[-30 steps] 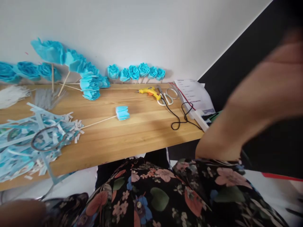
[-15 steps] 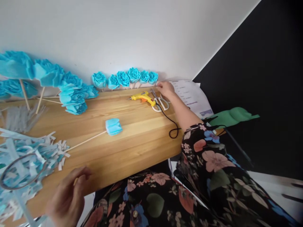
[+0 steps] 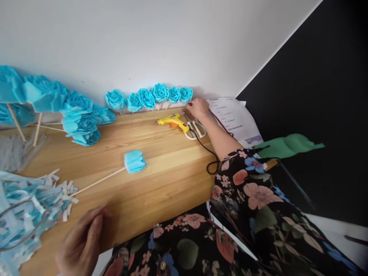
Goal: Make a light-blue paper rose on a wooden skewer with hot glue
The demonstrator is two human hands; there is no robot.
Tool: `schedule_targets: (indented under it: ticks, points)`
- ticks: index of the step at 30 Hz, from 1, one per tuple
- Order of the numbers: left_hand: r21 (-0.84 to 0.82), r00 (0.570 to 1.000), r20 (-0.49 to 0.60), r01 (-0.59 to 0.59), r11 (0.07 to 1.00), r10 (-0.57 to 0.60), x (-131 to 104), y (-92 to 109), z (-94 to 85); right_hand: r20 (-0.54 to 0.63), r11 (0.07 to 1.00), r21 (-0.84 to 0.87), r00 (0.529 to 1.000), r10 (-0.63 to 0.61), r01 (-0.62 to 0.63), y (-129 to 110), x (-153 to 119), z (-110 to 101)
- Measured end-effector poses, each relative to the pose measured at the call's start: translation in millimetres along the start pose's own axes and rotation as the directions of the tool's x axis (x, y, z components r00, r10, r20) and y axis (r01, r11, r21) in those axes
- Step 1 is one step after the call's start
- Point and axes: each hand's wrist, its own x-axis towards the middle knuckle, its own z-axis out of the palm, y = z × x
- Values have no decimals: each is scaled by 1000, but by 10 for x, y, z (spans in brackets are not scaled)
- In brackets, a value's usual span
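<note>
My right hand reaches to the back of the table, its fingertips pinched just beneath the rightmost blue paper rose, at its stick. The stick between the fingers is mostly hidden. That rose ends a row of several leaning on the wall. My left hand hovers by the front edge, loosely curled with the thumb apart, and nothing shows in it. Between the hands lies a partly formed blue paper flower on a thin wooden stick. Close to my right wrist are a yellow glue gun and white-handled scissors.
Bigger blue paper roses stand and lie at the back left. Cut paper strips heap at the left, with a hoop over them. A black cord loops from the glue gun. Printed sheets lie at the right, near a green object.
The view has shifted slightly, so the left-side things sit farther left and lower. My right hand stays by the end rose, its fingertips now a little lower. The left hand remains loosely curled.
</note>
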Motion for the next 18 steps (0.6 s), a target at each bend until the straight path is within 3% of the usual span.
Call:
schedule_targets:
  ticks: [9,18]
  points:
    - [11,1000,1,-12,1000,12,12,56,-15,-144,992,124,989,44,-26,53,-23,101]
    - [12,1000,13,-4,1000,4,33,40,-11,-150,974,224,986,76,-41,24,-34,80]
